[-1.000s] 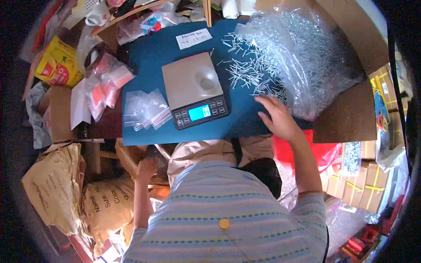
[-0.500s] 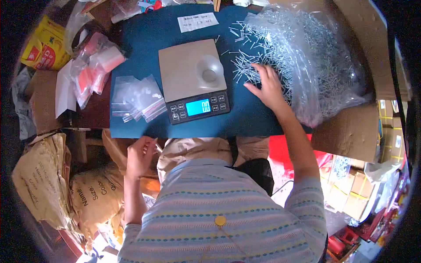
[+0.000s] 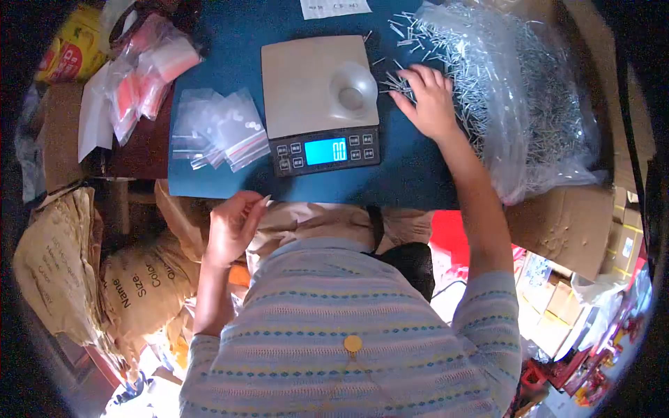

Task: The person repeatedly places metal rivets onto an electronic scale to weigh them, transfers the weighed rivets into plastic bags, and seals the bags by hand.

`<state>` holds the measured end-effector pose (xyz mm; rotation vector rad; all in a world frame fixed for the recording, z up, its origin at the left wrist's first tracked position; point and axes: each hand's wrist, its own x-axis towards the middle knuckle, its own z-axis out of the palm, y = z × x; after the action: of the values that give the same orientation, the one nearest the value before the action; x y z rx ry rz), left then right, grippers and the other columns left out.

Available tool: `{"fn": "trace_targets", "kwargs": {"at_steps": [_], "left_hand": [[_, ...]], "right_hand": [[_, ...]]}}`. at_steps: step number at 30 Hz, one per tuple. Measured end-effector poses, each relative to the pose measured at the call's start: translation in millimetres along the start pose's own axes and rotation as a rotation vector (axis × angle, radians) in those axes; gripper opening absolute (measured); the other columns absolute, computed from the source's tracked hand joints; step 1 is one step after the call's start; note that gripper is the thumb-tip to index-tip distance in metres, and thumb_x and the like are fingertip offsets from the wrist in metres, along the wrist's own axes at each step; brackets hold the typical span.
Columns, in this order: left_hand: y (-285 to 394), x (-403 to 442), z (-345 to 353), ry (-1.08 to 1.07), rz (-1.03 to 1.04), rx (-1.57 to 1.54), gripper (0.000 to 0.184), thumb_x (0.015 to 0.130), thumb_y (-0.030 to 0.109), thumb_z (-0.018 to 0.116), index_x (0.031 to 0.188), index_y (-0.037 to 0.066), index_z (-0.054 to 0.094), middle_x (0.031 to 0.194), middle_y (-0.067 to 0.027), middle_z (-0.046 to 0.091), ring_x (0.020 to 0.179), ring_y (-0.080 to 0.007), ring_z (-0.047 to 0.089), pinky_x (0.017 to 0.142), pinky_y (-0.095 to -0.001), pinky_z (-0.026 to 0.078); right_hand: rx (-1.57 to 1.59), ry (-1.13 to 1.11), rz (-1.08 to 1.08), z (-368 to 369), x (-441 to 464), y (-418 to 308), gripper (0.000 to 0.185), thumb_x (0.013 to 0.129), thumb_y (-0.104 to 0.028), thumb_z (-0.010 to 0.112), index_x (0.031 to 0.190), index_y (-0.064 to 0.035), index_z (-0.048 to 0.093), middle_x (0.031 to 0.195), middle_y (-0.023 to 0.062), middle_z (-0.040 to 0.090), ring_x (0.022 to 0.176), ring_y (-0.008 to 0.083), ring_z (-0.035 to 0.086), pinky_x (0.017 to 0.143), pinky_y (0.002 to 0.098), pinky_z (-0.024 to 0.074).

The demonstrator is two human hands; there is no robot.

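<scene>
My right hand (image 3: 431, 104) rests on the blue tabletop among loose screws (image 3: 394, 83), its thumb and fingers apart around a few of them. Beside it, a large clear plastic bag (image 3: 498, 97) spills many more thin silver screws. A digital scale (image 3: 303, 90) with a beige platform stands left of that hand, with a shallow clear dish (image 3: 352, 90) on it; the display reads 0.0. My left hand (image 3: 233, 226) is at the table's front edge with thumb and fingertips pressed together. Whatever it pinches, if anything, is too small to make out.
Small clear zip bags (image 3: 226, 129), some with white bits inside, lie left of the scale. Farther left are packs of red-and-clear bags (image 3: 150, 76) and a yellow packet (image 3: 73, 52). A paper label (image 3: 334, 7) lies behind the scale. Cardboard (image 3: 557, 226) borders the right side.
The view has shifted, so the table sits higher in it. My right hand's thumb and fingers have drawn some screws away from the pile. My left hand has risen slightly, its fingertips now pinched.
</scene>
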<state>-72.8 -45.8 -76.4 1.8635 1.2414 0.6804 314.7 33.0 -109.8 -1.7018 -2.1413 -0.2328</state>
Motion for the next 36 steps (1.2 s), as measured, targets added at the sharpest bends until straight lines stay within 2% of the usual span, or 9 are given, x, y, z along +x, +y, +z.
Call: {"fn": "trace_targets", "kwargs": {"at_steps": [9, 13, 14, 18, 22, 25, 30, 34, 36], "left_hand": [[11, 6, -3, -0.014, -0.028, 0.018, 0.006, 0.084, 0.006, 0.063, 0.086, 0.0, 0.062, 0.068, -0.0085, 0.062, 0.06, -0.0119, 0.06, 0.054, -0.0251, 0.047], [13, 9, 0, -0.01, 0.04, -0.006, 0.007, 0.083, 0.005, 0.065, 0.086, 0.0, 0.062, 0.069, -0.0082, 0.062, 0.061, -0.0123, 0.061, 0.055, -0.0256, 0.048], [11, 11, 2, -0.021, 0.054, -0.025, 0.008, 0.082, 0.005, 0.066, 0.087, 0.0, 0.062, 0.07, -0.0083, 0.062, 0.061, -0.0128, 0.061, 0.055, -0.0258, 0.048], [23, 27, 12, -0.008, 0.222, -0.074, 0.02, 0.077, 0.003, 0.07, 0.095, -0.001, 0.06, 0.082, -0.0101, 0.064, 0.069, -0.0168, 0.064, 0.061, -0.0269, 0.051], [38, 68, 27, 0.005, 0.418, -0.069, 0.04, 0.067, -0.001, 0.075, 0.103, 0.001, 0.058, 0.106, -0.0155, 0.061, 0.1, -0.0271, 0.06, 0.083, -0.0338, 0.048], [56, 109, 40, 0.113, 0.532, 0.078, 0.063, 0.062, 0.002, 0.078, 0.118, 0.003, 0.05, 0.121, -0.0186, 0.052, 0.114, -0.0337, 0.05, 0.096, -0.0407, 0.041], [59, 154, 72, 0.027, 0.513, 0.169, 0.087, 0.063, 0.007, 0.076, 0.136, 0.006, 0.028, 0.129, -0.0216, 0.04, 0.118, -0.039, 0.043, 0.097, -0.0424, 0.039], [59, 156, 83, 0.024, 0.359, 0.053, 0.085, 0.063, 0.009, 0.075, 0.134, 0.002, 0.029, 0.123, -0.0229, 0.045, 0.115, -0.0416, 0.043, 0.098, -0.0433, 0.038], [57, 153, 88, 0.105, 0.313, 0.104, 0.087, 0.063, 0.011, 0.076, 0.134, 0.0, 0.027, 0.121, -0.0233, 0.045, 0.115, -0.0415, 0.043, 0.097, -0.0446, 0.038]], "right_hand": [[0.186, 0.083, 0.067, 4, 10, 23, 0.018, 0.075, -0.022, 0.067, 0.085, -0.0083, 0.059, 0.081, 0.0111, 0.062, 0.07, 0.0317, 0.062, 0.063, 0.0399, 0.0505], [0.708, -0.01, 0.527, -4, 31, 48, 0.016, 0.078, -0.02, 0.068, 0.082, -0.0046, 0.066, 0.069, 0.0061, 0.063, 0.059, 0.0168, 0.059, 0.053, 0.0289, 0.0449], [0.967, -0.028, 0.666, -10, 34, 51, 0.018, 0.084, -0.019, 0.063, 0.092, -0.0031, 0.065, 0.069, 0.002, 0.058, 0.053, 0.0047, 0.046, 0.042, 0.0207, 0.0327], [2.014, 0.145, 0.911, -19, 41, 45, 0.024, 0.085, -0.024, 0.059, 0.094, -0.0025, 0.057, 0.07, 0.003, 0.053, 0.047, 0.0101, 0.042, 0.035, 0.0207, 0.0283], [1.895, 0.003, 1.004, 0, 44, 49, 0.024, 0.086, -0.026, 0.057, 0.092, -0.0033, 0.055, 0.067, 0.0038, 0.051, 0.047, 0.0123, 0.043, 0.035, 0.0234, 0.0293], [2.254, -0.028, 0.798, 5, 51, 43, 0.016, 0.086, -0.02, 0.057, 0.085, -0.0056, 0.053, 0.064, 0.0009, 0.047, 0.049, 0.0105, 0.041, 0.035, 0.0221, 0.0274], [2.473, 0.1, 0.756, -15, 70, -18, 0.014, 0.09, -0.019, 0.049, 0.084, -0.0065, 0.051, 0.064, 0.0015, 0.045, 0.049, 0.0116, 0.039, 0.037, 0.0224, 0.0291], [2.288, 0.294, 0.642, -31, 78, -70, 0.016, 0.09, -0.023, 0.049, 0.085, -0.0074, 0.051, 0.064, 0.003, 0.047, 0.048, 0.0127, 0.04, 0.038, 0.024, 0.0306], [2.016, 0.422, 0.707, -25, 78, -94, 0.023, 0.092, -0.027, 0.049, 0.082, -0.0059, 0.052, 0.067, 0.0042, 0.053, 0.052, 0.0146, 0.052, 0.045, 0.027, 0.0438]]}}
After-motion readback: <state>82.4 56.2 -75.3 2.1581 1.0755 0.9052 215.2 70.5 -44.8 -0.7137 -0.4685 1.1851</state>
